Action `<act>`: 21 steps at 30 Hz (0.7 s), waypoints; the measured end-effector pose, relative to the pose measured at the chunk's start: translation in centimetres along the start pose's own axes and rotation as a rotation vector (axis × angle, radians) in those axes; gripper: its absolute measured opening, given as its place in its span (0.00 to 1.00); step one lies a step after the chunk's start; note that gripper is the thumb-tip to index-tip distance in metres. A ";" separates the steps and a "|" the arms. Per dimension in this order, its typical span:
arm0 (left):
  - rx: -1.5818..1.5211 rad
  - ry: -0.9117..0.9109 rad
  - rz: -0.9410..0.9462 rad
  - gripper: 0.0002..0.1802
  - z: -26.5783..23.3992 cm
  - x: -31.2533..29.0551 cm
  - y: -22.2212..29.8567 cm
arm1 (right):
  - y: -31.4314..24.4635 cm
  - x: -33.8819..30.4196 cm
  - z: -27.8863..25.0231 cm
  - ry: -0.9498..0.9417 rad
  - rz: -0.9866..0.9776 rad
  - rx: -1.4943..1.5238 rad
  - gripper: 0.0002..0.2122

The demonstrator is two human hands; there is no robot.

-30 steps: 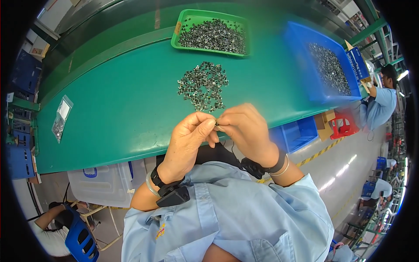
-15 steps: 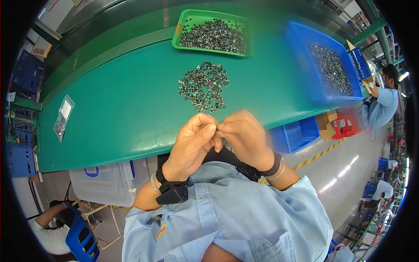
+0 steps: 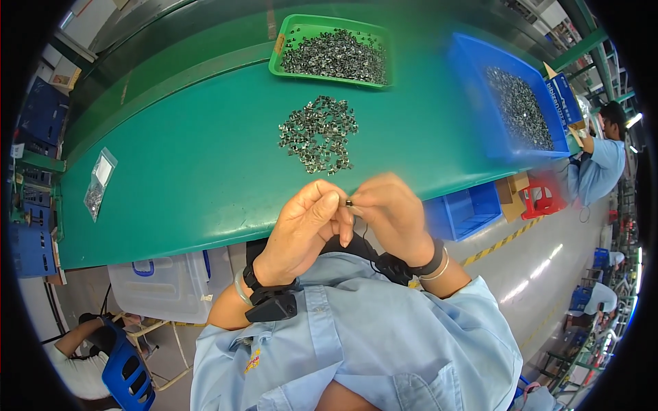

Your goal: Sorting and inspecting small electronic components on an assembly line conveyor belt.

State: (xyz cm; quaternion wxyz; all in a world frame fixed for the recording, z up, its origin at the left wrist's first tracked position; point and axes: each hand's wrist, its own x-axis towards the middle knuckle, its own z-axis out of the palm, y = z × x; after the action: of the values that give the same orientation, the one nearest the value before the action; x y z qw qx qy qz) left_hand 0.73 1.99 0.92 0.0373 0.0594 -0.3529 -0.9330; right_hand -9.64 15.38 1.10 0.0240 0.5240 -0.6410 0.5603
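Note:
Just in front of the table's near edge, my left hand (image 3: 299, 229) and my right hand (image 3: 393, 216) meet fingertip to fingertip. Between them shows a tiny dark, shiny metal piece (image 3: 349, 203). My right thumb and forefinger pinch it from one side; my left thumb and forefinger press together right against its other side. Whether the left fingers also grip it is too small to tell. Beyond my hands, a loose pile of small shiny metal pieces (image 3: 318, 134) lies on the green table (image 3: 199, 171).
A green tray (image 3: 275, 65) of similar pieces stands at the back, and a blue bin (image 3: 480, 103) of them at the right. A clear plastic bag (image 3: 100, 181) lies at the left. Below the table's right edge is another blue bin (image 3: 469, 212); a co-worker (image 3: 598, 161) is beyond.
My fingertips have drawn slightly apart, so the tiny metal piece shows more plainly between them. The pile and the trays stay as they were.

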 end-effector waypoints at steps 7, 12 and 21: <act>-0.169 -0.078 -0.038 0.09 -0.6 0.0 -0.8 | 0.0 0.0 0.5 0.043 -0.033 0.048 0.09; -0.126 -0.116 -0.040 0.09 -0.9 0.1 -0.6 | 0.1 -0.3 0.6 0.023 -0.024 0.071 0.08; 0.008 -0.023 -0.044 0.09 -0.3 0.0 0.7 | 0.7 0.4 0.1 -0.035 0.106 0.099 0.06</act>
State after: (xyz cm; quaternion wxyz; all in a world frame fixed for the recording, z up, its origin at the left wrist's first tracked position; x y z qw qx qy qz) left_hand 0.82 1.28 1.11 0.0125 0.0565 -0.3555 -0.9329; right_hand -10.24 14.92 0.82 -0.0430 0.4995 -0.6396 0.5827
